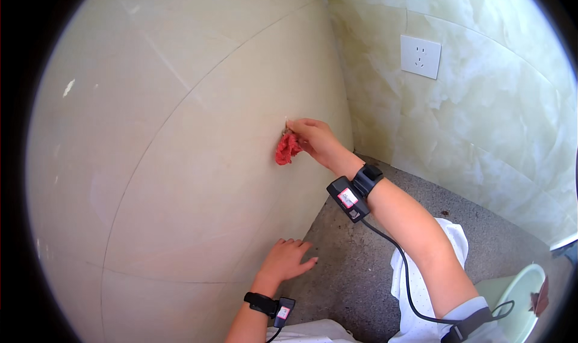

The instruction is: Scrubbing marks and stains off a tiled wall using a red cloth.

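Observation:
My right hand (311,137) pinches a crumpled red cloth (287,150) against the cream tiled wall (194,176). The cloth hangs just below the thumb and fingertips. A small brownish bit shows at the cloth's upper end, too small to identify. Lower down, my left hand (289,259) holds nothing, its thumb apart from the fingers. It hovers by the lower part of the same wall; whether it touches the tiles I cannot tell. Each wrist wears a black strap with a small cabled device.
A marbled green tile wall (451,131) meets the cream wall at a corner and carries a white power socket (420,57). Grey concrete floor (343,261) lies below. A pale green bucket (501,291) stands at lower right, with a dark red piece (539,296) at its rim.

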The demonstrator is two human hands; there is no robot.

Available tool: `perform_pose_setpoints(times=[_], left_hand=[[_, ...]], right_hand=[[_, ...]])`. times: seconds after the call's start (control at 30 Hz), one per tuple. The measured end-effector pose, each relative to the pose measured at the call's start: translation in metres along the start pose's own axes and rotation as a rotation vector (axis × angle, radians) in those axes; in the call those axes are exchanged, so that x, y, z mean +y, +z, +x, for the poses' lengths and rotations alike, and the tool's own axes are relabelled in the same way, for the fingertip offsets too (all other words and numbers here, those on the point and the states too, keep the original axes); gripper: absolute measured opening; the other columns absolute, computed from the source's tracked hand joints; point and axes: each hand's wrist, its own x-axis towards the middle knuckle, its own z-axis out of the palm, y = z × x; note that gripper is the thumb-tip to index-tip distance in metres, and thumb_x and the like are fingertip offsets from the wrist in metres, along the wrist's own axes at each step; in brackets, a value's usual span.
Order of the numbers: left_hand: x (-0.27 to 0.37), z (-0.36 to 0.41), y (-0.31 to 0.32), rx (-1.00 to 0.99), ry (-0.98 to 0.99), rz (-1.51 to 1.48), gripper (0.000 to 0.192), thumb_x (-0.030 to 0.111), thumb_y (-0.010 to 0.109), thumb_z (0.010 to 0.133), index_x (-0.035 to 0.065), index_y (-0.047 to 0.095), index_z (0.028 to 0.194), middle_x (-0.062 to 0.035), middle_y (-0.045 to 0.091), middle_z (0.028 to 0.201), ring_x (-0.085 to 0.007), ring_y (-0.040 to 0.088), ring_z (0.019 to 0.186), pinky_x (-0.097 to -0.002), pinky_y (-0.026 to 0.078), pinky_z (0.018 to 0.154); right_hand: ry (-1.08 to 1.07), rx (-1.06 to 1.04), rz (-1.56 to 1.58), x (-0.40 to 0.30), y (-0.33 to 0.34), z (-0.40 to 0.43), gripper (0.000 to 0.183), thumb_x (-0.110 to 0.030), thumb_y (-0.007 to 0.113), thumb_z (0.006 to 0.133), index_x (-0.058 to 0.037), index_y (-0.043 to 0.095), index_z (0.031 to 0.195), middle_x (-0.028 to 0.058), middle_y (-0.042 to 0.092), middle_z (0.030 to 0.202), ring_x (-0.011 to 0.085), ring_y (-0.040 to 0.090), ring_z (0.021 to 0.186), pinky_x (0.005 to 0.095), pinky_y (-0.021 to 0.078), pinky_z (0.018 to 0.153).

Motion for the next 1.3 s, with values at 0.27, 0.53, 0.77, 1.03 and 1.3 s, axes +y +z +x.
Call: perform_pose_setpoints(times=[0.27, 0.53, 0.77, 1.03, 1.3], left_hand=[[-0.008, 0.003, 0.002, 0.097, 0.005, 0.018, 0.041, 0.037, 0.057, 0.084, 0.0066, 0.061, 0.111, -0.0147, 0.064, 0.095, -0.0306, 0.060, 0.091, -0.0406, 0.044, 0.085], [0.005, 0.022, -0.016, 0.639, -0.094, -0.043, 0.035, 0.024, 0.060, 0.085, 0.0033, 0.058, 0.113, -0.0126, 0.064, 0.099, -0.0264, 0.061, 0.089, -0.0373, 0.046, 0.081], [0.035, 0.051, -0.042, 0.848, -0.147, -1.475, 0.032, 0.009, 0.055, 0.091, 0.0006, 0.052, 0.122, -0.0086, 0.061, 0.111, -0.0161, 0.063, 0.090, -0.0295, 0.049, 0.080], [0.030, 0.056, -0.052, 0.950, -0.119, -0.602, 0.036, 0.000, 0.055, 0.087, 0.0041, 0.056, 0.123, -0.0089, 0.061, 0.096, -0.0173, 0.064, 0.078, -0.0299, 0.052, 0.067], [0.018, 0.046, -0.037, 0.921, -0.193, -0.241, 0.038, 0.007, 0.061, 0.081, 0.0054, 0.059, 0.119, -0.0107, 0.061, 0.092, -0.0264, 0.063, 0.075, -0.0333, 0.052, 0.064]], right_hand=[[0.041, -0.139, -0.106, 0.001, -0.018, -0.003, 0.009, -0.011, 0.062, 0.086, -0.0019, 0.060, 0.088, 0.0054, 0.060, 0.088, 0.0134, 0.058, 0.080, 0.0277, 0.0493, 0.072], [0.167, -0.320, -0.171, 0.004, -0.033, -0.026, 0.013, 0.003, 0.052, 0.082, -0.0025, 0.057, 0.093, 0.0070, 0.061, 0.095, 0.0166, 0.060, 0.090, 0.0318, 0.0501, 0.081], [0.272, -0.488, -0.239, 0.020, -0.023, -0.044, 0.018, 0.002, 0.052, 0.079, -0.0013, 0.053, 0.096, 0.0067, 0.058, 0.091, 0.0156, 0.059, 0.086, 0.0324, 0.0492, 0.081], [0.413, -0.379, -0.411, 0.018, -0.018, -0.040, 0.014, -0.001, 0.054, 0.078, -0.0049, 0.050, 0.091, 0.0040, 0.056, 0.091, 0.0119, 0.053, 0.080, 0.0275, 0.0448, 0.070], [0.420, -0.421, -0.250, 0.006, -0.019, -0.036, 0.022, -0.022, 0.063, 0.086, -0.0110, 0.052, 0.101, -0.0001, 0.056, 0.097, 0.0120, 0.054, 0.085, 0.0297, 0.0449, 0.075]])
